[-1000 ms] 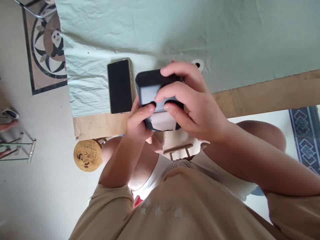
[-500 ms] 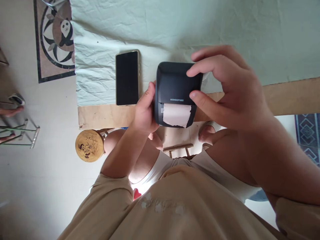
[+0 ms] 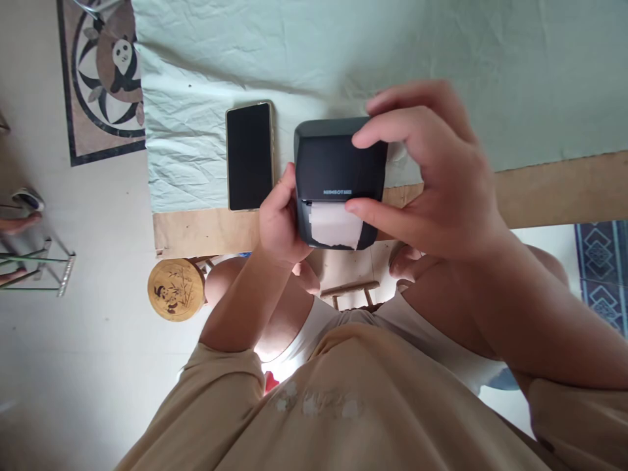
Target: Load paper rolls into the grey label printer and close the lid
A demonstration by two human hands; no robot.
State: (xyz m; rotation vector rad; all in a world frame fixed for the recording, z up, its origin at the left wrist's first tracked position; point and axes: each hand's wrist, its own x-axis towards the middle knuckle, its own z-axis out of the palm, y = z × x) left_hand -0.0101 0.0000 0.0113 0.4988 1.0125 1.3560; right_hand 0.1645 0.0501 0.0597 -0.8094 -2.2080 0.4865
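A small dark label printer (image 3: 338,170) is held just above the near edge of the table (image 3: 554,190), its paper slot turned toward the person and a white label strip (image 3: 334,226) projecting from it. The left hand (image 3: 280,219) is closed on the printer's left side. The right hand (image 3: 436,173) is curled over the right side, its fingers (image 3: 377,212) resting beside the strip. Farther left, a phone (image 3: 249,156) is laid lengthwise on a pale green cloth (image 3: 441,46).
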